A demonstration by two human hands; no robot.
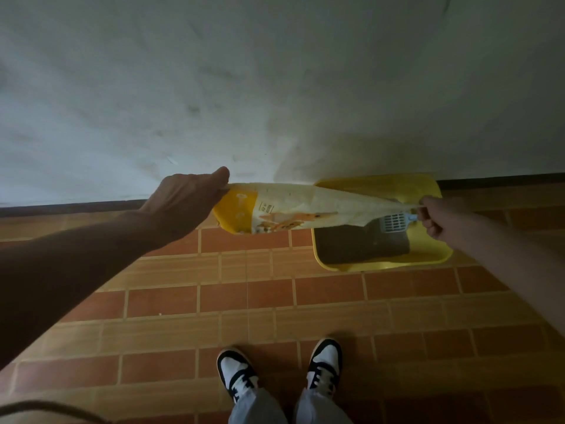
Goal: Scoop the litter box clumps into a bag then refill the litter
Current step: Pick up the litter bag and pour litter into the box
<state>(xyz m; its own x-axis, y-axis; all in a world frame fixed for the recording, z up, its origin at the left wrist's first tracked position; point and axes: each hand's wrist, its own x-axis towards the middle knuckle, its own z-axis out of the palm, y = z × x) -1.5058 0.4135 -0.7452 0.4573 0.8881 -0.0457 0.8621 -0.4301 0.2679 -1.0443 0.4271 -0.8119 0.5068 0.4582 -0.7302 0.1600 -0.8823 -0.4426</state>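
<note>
A yellow and white litter bag [293, 208] with an orange cat picture hangs stretched sideways in the air between my hands. My left hand [186, 198] grips its yellow bottom end. My right hand [437, 215] pinches its narrow top end over the yellow litter box [382, 264], which stands on the floor against the wall. Dark grey litter [354, 243] fills the box's floor. A light blue slotted scoop [394, 223] lies in the box, its handle near my right hand and partly behind the bag.
A white wall [275, 87] with a dark skirting strip runs right behind the box. Reddish-brown floor tiles [244, 301] spread in front. My two feet in black and white sneakers [238, 374] stand near the bottom of the view.
</note>
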